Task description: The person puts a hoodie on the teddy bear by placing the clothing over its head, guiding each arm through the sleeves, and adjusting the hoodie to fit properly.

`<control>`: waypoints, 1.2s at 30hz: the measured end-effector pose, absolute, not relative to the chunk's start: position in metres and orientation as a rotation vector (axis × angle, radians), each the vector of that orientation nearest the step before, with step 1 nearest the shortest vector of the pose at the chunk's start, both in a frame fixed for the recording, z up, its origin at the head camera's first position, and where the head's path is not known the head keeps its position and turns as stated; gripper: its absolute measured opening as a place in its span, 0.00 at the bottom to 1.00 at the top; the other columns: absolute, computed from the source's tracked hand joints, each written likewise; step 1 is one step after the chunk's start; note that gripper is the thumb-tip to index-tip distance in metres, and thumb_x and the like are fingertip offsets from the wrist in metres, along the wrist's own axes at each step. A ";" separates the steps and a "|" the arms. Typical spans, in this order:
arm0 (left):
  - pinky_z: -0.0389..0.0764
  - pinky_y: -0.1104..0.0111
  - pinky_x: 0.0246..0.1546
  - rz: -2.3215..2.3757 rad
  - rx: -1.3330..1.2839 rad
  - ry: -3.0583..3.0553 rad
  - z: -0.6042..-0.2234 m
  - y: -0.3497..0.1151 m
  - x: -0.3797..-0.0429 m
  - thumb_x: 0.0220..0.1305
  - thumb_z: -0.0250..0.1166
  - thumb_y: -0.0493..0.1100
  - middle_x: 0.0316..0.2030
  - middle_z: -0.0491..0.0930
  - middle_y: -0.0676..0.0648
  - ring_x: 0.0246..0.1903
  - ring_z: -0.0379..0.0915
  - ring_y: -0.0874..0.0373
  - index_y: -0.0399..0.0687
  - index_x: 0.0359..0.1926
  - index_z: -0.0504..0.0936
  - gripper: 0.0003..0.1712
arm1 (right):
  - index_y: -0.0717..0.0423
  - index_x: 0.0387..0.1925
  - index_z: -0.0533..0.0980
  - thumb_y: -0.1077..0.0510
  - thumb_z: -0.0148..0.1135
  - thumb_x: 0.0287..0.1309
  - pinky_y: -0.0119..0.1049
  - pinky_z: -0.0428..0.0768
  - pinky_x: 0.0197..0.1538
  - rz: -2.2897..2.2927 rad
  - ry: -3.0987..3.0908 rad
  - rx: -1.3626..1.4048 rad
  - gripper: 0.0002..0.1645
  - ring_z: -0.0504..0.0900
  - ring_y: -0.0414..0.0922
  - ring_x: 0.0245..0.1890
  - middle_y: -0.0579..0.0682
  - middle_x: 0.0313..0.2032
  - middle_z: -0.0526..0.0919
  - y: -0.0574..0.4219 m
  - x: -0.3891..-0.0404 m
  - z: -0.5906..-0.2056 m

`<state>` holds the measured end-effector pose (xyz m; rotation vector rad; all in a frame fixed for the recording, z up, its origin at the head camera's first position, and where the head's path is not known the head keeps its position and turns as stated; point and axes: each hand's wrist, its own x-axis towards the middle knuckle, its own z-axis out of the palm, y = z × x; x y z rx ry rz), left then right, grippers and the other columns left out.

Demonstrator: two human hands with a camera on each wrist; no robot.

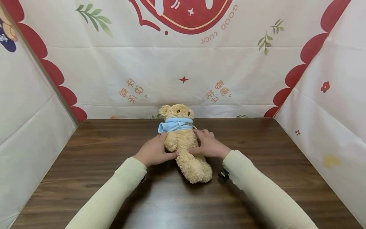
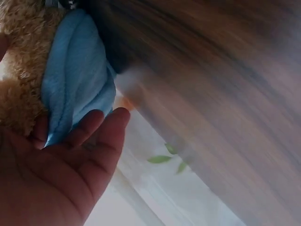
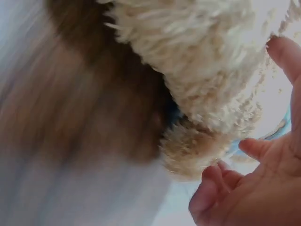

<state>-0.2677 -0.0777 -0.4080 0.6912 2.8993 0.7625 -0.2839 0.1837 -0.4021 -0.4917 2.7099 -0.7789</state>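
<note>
A tan plush teddy bear with a light blue top bunched around its neck is at the middle of the wooden table, legs toward me. My left hand holds its left side in the head view, thumb at the belly and fingers by the blue cloth. On the other side, my right hand grips the body, its thumb across the lower belly. The left wrist view shows the left fingertips beside the blue cloth. Fur fills much of the right wrist view, near the right fingers and thumb.
The dark wood table ends at a white printed cloth hanging behind the bear. More white cloth encloses the left and right sides. A small black device is at the right wrist.
</note>
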 end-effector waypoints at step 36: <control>0.64 0.52 0.66 0.589 0.874 2.962 -0.399 -0.077 -0.254 0.54 0.74 0.62 0.69 0.64 0.38 0.67 0.60 0.40 0.40 0.75 0.57 0.58 | 0.59 0.68 0.65 0.46 0.72 0.58 0.46 0.77 0.50 -0.607 3.007 -0.871 0.43 0.77 0.48 0.48 0.56 0.57 0.71 0.185 -0.271 -0.397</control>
